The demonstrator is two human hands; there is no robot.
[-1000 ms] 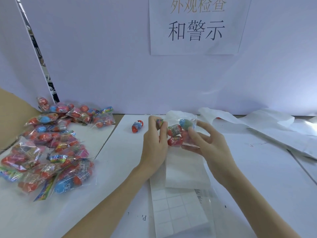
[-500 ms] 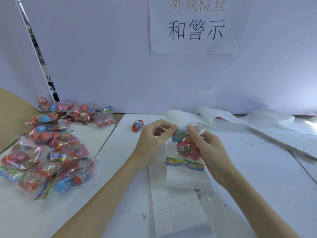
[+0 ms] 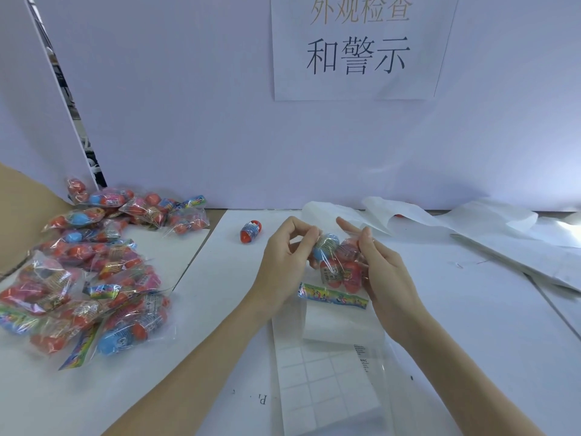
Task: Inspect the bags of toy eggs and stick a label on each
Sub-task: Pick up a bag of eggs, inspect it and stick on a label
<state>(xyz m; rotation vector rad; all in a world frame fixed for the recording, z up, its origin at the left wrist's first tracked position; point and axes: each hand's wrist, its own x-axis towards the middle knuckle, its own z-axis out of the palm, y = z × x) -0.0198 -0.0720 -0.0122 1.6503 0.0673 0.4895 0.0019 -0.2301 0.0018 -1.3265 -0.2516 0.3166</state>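
Observation:
I hold one clear bag of toy eggs above the table, its red and blue eggs showing and its colourful header strip hanging at the bottom. My left hand pinches the bag's upper left by the blue egg. My right hand grips its right side, index finger raised. A sheet of white labels lies flat on the table just below the bag. A big pile of bagged eggs lies at the left.
A single loose red egg lies on the white table behind my left hand. Crumpled white backing paper spreads along the back right. A white wall with a printed sign stands close behind. A brown cardboard box flap is at far left.
The bag has been turned over in my hands: a second ago its opening pointed up, now its header strip hangs down. Both hands shifted their grip on it.

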